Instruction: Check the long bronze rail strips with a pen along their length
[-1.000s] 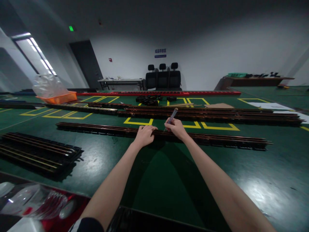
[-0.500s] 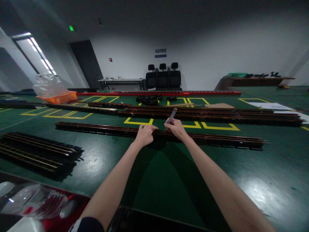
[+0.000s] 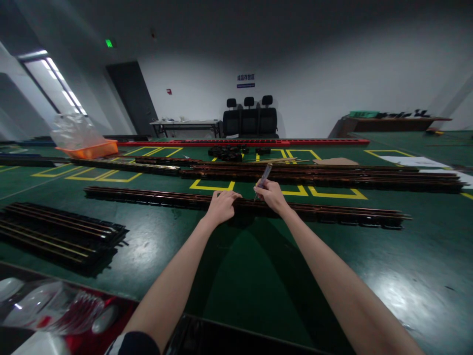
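The fingers of the right hand (image 3: 273, 195) pinch a clear, pen-like tool (image 3: 264, 176), tip down at the long dark strip (image 3: 148, 195) crossing the green bench (image 3: 251, 276). The left hand (image 3: 221, 207) rests bent fingers on the strip; whether they grip is unclear. Both hands hide its middle. Just beyond lie bundled copper-toned strips (image 3: 332, 177); farther off, black parts (image 3: 225, 153) and an orange tray (image 3: 88, 149). A shorter stack (image 3: 62, 236) sits nearer, at left.

Black seats (image 3: 250, 122) stand against a pale wall (image 3: 310, 93).
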`<state>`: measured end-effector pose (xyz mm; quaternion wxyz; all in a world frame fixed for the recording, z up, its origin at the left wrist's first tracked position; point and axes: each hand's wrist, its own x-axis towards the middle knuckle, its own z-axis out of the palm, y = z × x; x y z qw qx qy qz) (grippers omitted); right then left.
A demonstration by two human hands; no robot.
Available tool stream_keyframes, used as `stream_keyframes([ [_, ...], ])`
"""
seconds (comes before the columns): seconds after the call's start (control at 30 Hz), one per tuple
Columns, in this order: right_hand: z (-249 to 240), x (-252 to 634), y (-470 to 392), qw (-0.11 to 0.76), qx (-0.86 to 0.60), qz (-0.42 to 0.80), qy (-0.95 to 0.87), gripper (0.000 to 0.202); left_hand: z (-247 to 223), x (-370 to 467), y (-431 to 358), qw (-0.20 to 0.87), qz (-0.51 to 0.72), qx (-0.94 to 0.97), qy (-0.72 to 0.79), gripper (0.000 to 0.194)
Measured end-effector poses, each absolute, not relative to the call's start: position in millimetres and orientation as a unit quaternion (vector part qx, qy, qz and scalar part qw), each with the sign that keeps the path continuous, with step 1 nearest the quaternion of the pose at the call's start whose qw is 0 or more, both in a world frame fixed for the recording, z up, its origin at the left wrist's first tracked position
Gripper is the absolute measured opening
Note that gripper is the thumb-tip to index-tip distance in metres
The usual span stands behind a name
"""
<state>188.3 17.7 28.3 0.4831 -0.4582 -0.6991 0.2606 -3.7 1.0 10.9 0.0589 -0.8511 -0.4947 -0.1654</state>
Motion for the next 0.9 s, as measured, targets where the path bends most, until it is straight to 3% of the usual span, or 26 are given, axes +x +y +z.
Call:
stream_keyframes([
  [0.37, 32.4, 185.3, 13.6, 0.461, -0.476, 0.213, -0.718, 0.013, 7.1, -3.2, 1.3, 0.053, -0.152, -0.856, -0.490, 0.050],
  [0.9, 27.7, 186.9, 16.9, 0.483, -0.464, 0.252, -0.698, 0.013, 6.4, -2.3, -3.2, 0.082, -0.135, -0.855, -0.494, 0.042],
])
